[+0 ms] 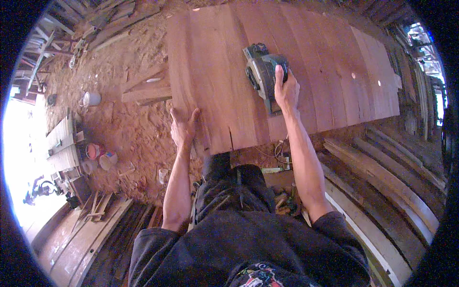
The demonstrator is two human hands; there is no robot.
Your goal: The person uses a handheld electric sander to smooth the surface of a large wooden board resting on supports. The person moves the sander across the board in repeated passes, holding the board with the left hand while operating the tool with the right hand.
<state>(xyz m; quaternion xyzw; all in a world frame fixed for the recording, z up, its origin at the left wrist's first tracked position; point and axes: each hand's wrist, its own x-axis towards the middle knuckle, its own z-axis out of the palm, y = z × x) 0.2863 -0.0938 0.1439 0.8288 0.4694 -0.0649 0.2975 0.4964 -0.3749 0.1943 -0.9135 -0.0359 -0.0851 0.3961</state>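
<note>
A wide wooden panel [215, 71] made of several reddish-brown boards lies in front of me. My right hand [287, 93] is wrapped round the rear handle of a dark electric planer [262, 71], with the thumb on top. The planer rests on the panel's upper face, a little right of its left end. At the panel's near left edge, my left hand [182, 130] holds the border, its thumb over the top face and its fingers along the side. Part of those fingers is hidden. A short dark slit shows in the panel's near edge.
Long planks [382, 167] are stacked at the right. Wood offcuts [148, 91] lie on the earth floor left of the panel. A white bucket [91, 99] and a red container [94, 151] stand farther left. A cable [278, 149] hangs below the near edge. More boards [86, 234] lie lower left.
</note>
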